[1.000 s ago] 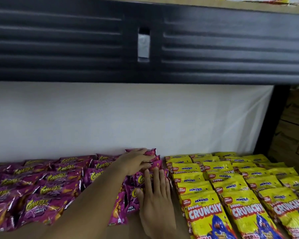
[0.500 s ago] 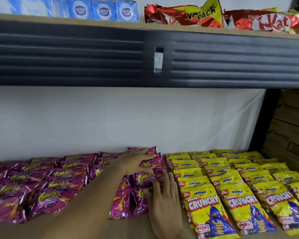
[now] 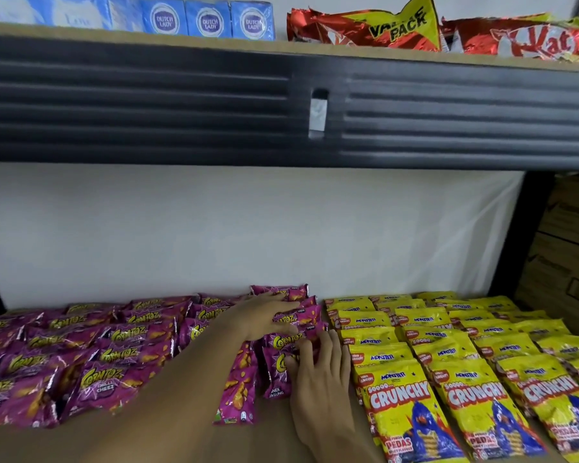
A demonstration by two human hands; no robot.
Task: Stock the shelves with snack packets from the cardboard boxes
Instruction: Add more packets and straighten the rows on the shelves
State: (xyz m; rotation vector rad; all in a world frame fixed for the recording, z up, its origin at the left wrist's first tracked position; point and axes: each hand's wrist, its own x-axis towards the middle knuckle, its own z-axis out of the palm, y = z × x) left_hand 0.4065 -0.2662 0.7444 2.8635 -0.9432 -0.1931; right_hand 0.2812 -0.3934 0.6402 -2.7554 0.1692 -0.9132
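Hands are both at the right-hand end of the purple packets point(image 3: 137, 339), where the last column meets the yellow packets point(image 3: 448, 359). The left hand point(image 3: 264, 317) lies flat on top of the back of that column, fingers straight and spread over the packets, holding nothing. The right hand point(image 3: 318, 372) rests at the front of the column with straight fingers against the column's right side; whether the thumb pinches a packet edge I cannot tell. Neither hand seems to carry a fresh packet, so the step looks like squaring up this column, not adding to it.

To do it well, I would keep the left hand pressing lightly down so the overlapped packets do not spring up or slide — they are slick film and puffed with air, and will skate over each other. The right hand should sweep the column's edge leftward in one even push, away from the yellow packets, so a clean line shows between the two brands. One purple packet point(image 3: 238, 382) at the front stands on its edge, showing its side; it probably wants laying flat, label up, to match its neighbours.

Press gently — hard pressure could crush the snacks or pop a seal. The shelf point(image 3: 274, 439) has bare board at the front, so the column can probably take more packets. Boxes point(image 3: 569, 248) stand to the right, beyond the upright.
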